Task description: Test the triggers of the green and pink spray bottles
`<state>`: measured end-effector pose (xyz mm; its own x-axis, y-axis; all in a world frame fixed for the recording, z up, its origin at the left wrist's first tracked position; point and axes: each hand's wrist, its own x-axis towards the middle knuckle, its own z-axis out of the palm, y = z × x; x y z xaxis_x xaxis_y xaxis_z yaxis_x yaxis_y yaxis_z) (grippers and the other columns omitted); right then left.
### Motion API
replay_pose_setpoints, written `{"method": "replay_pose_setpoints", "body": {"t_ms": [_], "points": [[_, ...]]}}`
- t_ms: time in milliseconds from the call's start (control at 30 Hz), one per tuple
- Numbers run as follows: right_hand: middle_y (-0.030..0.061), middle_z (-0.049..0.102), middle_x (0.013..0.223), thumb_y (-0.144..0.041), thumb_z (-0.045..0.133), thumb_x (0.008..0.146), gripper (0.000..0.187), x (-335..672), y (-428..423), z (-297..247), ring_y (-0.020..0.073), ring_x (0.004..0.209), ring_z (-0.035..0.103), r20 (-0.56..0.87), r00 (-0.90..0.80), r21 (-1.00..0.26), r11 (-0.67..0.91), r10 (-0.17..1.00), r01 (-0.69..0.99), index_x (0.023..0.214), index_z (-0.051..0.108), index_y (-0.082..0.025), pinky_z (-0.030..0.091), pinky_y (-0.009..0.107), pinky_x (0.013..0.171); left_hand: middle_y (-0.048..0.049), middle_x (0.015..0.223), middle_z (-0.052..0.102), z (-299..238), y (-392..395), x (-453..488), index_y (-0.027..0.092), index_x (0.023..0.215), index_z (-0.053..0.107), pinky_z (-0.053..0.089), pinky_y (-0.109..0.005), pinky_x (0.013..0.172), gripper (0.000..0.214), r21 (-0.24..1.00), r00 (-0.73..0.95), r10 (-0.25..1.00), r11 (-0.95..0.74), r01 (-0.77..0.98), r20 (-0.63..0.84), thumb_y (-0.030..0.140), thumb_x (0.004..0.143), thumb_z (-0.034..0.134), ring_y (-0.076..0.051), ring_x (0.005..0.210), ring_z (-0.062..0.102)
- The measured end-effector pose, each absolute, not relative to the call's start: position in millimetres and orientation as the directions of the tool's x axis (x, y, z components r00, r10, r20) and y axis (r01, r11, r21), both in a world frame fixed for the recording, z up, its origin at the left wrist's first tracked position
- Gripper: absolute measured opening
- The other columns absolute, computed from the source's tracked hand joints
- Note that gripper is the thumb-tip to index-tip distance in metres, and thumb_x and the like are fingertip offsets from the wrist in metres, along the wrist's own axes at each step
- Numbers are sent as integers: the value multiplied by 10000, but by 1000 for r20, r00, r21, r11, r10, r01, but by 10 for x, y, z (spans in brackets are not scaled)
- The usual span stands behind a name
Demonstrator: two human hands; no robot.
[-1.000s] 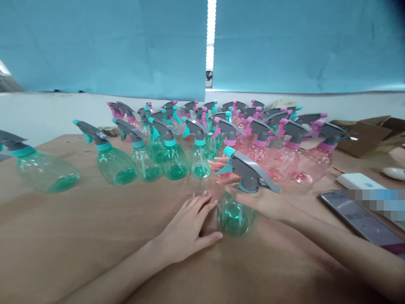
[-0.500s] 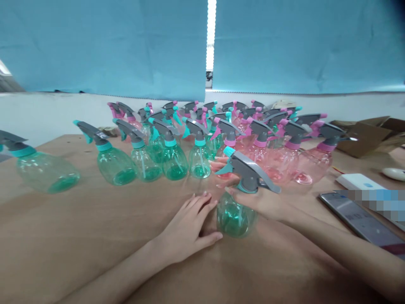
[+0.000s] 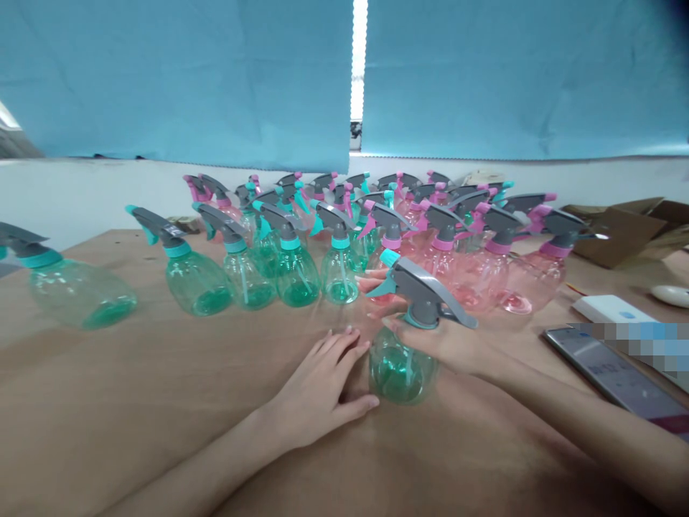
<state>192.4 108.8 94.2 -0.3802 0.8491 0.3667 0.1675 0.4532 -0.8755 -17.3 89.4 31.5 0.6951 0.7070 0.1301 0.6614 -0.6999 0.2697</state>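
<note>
In front of me a clear green spray bottle (image 3: 398, 370) stands on the wooden table (image 3: 177, 402), its grey head with turquoise nozzle and trigger pointing left. My right hand (image 3: 430, 337) is around its neck, thumb in front and the other fingers stretched out behind, partly hidden by the bottle's head. My left hand (image 3: 323, 384) lies open on the table just left of that bottle, fingers spread, holding nothing. Beyond both hands stands a row of similar bottles: green ones such as this green bottle (image 3: 298, 280) on the left, pink ones such as this pink bottle (image 3: 479, 276) on the right.
More spray bottles crowd behind the front row. One green bottle (image 3: 80, 291) stands apart at far left. On the right lie a phone (image 3: 608, 366), a white box-shaped object (image 3: 608, 310) and a white mouse-like object (image 3: 670, 295). An open cardboard box (image 3: 619, 230) sits behind them.
</note>
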Motion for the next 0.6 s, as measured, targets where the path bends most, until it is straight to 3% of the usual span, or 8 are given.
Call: {"method": "replay_pose_setpoints", "body": {"t_ms": [300, 600], "points": [[22, 682, 1141, -247, 618, 769, 198, 1926, 1096, 910, 181, 869, 693, 378, -367, -870, 462, 850, 173, 950, 694, -268, 601, 330, 769, -173, 1463, 417, 320, 888, -174, 117, 1395, 410, 272, -504, 1117, 681, 279, 691, 713, -693, 665, 122, 553, 893, 562, -308, 1366, 348], [3, 723, 887, -212, 600, 762, 146, 1942, 1093, 899, 185, 827, 692, 379, -360, -861, 468, 852, 201, 858, 698, -264, 601, 340, 743, -154, 1470, 411, 321, 886, -178, 166, 1408, 396, 268, -513, 1113, 657, 298, 692, 708, -697, 653, 139, 555, 900, 549, -310, 1370, 342]]}}
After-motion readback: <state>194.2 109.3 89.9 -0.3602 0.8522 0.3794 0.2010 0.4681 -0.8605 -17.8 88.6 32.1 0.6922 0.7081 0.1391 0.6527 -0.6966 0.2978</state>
